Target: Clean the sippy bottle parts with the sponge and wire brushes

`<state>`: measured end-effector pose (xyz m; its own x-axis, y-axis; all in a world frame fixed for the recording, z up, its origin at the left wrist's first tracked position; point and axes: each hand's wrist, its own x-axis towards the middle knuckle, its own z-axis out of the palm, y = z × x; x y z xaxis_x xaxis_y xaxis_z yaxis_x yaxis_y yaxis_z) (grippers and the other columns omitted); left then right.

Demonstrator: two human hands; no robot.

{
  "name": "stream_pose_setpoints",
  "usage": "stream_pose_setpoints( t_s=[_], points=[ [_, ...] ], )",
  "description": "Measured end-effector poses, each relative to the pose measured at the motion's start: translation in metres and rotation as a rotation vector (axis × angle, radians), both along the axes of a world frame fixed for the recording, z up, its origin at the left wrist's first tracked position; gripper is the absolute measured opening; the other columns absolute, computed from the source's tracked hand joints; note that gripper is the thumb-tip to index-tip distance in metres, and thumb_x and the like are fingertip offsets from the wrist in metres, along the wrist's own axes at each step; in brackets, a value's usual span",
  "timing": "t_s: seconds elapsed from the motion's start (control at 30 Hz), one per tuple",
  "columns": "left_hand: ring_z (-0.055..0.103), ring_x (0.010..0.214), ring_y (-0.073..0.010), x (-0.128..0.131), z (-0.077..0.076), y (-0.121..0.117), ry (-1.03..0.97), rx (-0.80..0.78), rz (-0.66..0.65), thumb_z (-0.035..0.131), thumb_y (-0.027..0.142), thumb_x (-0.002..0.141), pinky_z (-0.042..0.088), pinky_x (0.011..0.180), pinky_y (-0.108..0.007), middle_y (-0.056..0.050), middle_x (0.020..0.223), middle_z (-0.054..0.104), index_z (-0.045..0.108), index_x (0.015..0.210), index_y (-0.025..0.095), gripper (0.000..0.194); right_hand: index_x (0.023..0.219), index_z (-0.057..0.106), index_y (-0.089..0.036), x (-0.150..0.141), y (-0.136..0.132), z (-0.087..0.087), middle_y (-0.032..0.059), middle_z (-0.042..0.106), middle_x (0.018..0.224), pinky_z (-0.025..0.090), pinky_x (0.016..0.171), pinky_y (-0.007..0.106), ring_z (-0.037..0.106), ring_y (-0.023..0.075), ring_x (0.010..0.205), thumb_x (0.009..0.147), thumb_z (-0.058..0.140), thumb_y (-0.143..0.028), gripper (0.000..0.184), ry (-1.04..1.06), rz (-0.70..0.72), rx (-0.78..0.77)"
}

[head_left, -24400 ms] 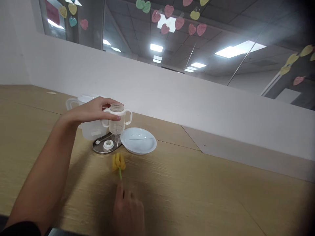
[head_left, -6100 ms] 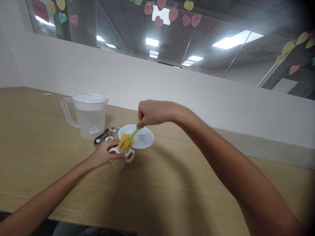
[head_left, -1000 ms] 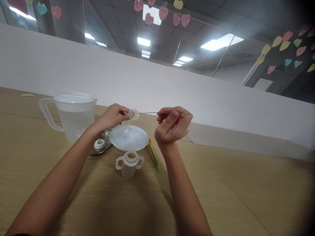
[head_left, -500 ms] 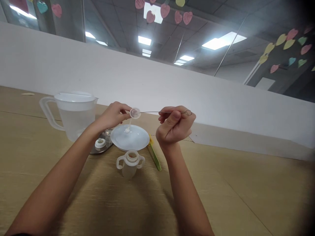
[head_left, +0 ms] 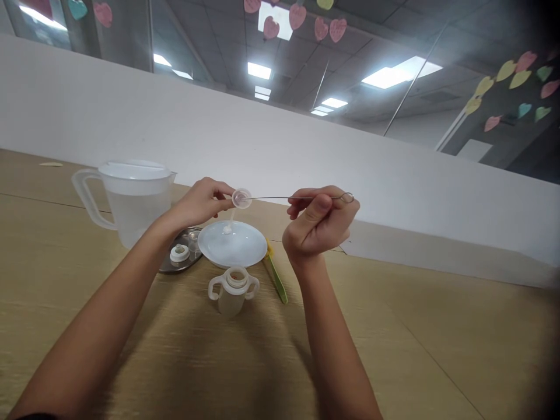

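Observation:
My left hand (head_left: pixel 207 201) pinches a translucent round straw top (head_left: pixel 242 198) by its edge. A thin straw with a white weighted end (head_left: pixel 227 230) hangs from it over a white bowl (head_left: pixel 210 256). In my right hand (head_left: pixel 321 219), closed with the thumb pressed to the fingers, is a thin wire straw brush (head_left: pixel 271 198) with a looped end. The wire's far end goes into the opening of the straw top; its tip is hidden. Below the bowl stands a two-handled baby bottle (head_left: pixel 231 297), upright and without its lid.
A lidded clear pitcher (head_left: pixel 135 204) of water stands at the left. Beside the bowl, a metal tray (head_left: pixel 168 268) holds a white ring with a nipple (head_left: pixel 179 252) and a clear cover. A green-handled brush (head_left: pixel 277 280) lies right of the bowl. A white wall (head_left: pixel 280 151) rises behind the table.
My right hand has shifted slightly to the right, drawing the wire a little way out of the straw top. My left hand stays nearly in place.

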<state>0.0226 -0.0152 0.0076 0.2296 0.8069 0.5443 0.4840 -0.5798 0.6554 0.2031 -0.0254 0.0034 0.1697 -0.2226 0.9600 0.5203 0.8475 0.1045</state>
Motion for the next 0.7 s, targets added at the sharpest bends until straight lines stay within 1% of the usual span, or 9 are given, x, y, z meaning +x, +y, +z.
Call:
stream_pose_setpoints(
  t_s=[0.1,0.2,0.27,0.4,0.5,0.6,0.7],
  points=[
    [0.051,0.060,-0.0126,-0.001,0.002,-0.001,0.007,-0.008,-0.015,0.059,0.032,0.071,0.041,0.047,-0.022,-0.005,0.077,0.067,0.074,0.082,0.015,0.026,0.094,0.042,-0.025,-0.001,0.001,-0.002,-0.0049,0.052,0.068,0.039,0.038,0.021,0.049,0.0061,0.044,0.100,0.030,-0.031,0.015,-0.015,0.007,0.009],
    [0.049,0.057,-0.0118,-0.001,0.003,-0.003,0.040,0.007,0.006,0.059,0.034,0.072,0.037,0.050,-0.023,-0.003,0.068,0.065,0.074,0.080,0.014,0.026,0.094,0.044,-0.025,-0.002,0.000,-0.004,-0.0035,0.054,0.070,0.043,0.042,0.023,0.054,0.0079,0.051,0.099,0.033,-0.031,0.014,-0.032,0.018,0.007],
    [0.049,0.058,-0.0118,0.000,0.004,-0.004,0.047,0.025,0.006,0.061,0.036,0.072,0.036,0.053,-0.024,-0.002,0.067,0.065,0.075,0.082,0.015,0.027,0.094,0.046,-0.025,-0.004,-0.003,-0.004,-0.0028,0.054,0.072,0.045,0.044,0.024,0.056,0.0085,0.054,0.098,0.034,-0.030,0.014,-0.033,0.051,-0.007],
    [0.046,0.056,-0.0103,0.001,0.008,-0.010,0.004,-0.010,-0.003,0.063,0.035,0.071,0.034,0.053,-0.024,-0.001,0.068,0.066,0.075,0.084,0.017,0.026,0.096,0.047,-0.025,-0.009,-0.010,0.001,-0.0021,0.051,0.076,0.044,0.044,0.022,0.056,0.0069,0.055,0.099,0.030,-0.031,0.019,0.005,0.149,-0.113],
    [0.045,0.055,-0.0095,0.003,0.011,-0.013,-0.053,-0.053,0.019,0.063,0.033,0.071,0.033,0.053,-0.024,-0.001,0.069,0.066,0.075,0.083,0.016,0.024,0.096,0.046,-0.024,-0.010,-0.010,0.006,-0.0018,0.047,0.076,0.043,0.044,0.020,0.055,0.0063,0.054,0.100,0.027,-0.032,0.021,0.047,0.159,-0.185],
    [0.048,0.061,-0.0113,0.004,0.011,-0.013,-0.083,-0.057,0.015,0.064,0.032,0.070,0.035,0.055,-0.025,-0.002,0.075,0.068,0.074,0.083,0.016,0.023,0.093,0.044,-0.024,-0.009,-0.004,0.008,-0.0027,0.046,0.074,0.044,0.046,0.020,0.054,0.0059,0.053,0.100,0.026,-0.031,0.021,0.055,0.185,-0.230],
    [0.051,0.068,-0.0135,0.006,0.009,-0.011,-0.085,-0.055,-0.020,0.064,0.033,0.069,0.037,0.059,-0.026,-0.004,0.080,0.069,0.074,0.082,0.017,0.023,0.091,0.045,-0.024,-0.007,0.001,0.007,-0.0036,0.046,0.073,0.043,0.048,0.020,0.054,0.0057,0.053,0.099,0.028,-0.031,0.020,0.064,0.253,-0.275]
  ],
)
